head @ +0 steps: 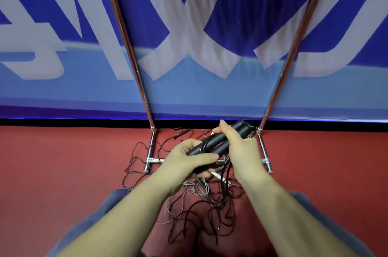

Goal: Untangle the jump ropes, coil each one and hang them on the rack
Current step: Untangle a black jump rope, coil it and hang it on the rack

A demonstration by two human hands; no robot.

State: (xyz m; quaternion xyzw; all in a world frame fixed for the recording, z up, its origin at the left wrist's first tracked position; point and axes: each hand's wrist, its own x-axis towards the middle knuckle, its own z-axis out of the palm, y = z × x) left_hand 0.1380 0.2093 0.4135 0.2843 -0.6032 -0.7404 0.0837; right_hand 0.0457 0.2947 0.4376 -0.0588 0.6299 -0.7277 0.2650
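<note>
- Tangled jump ropes lie on red floor.
- Left hand and right hand both grasp black handles.
- Rack stands before blue banner.

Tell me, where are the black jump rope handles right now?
In the head view, the black jump rope handles sit side by side at centre, gripped by the left hand and right hand, above the tangled ropes.
</note>
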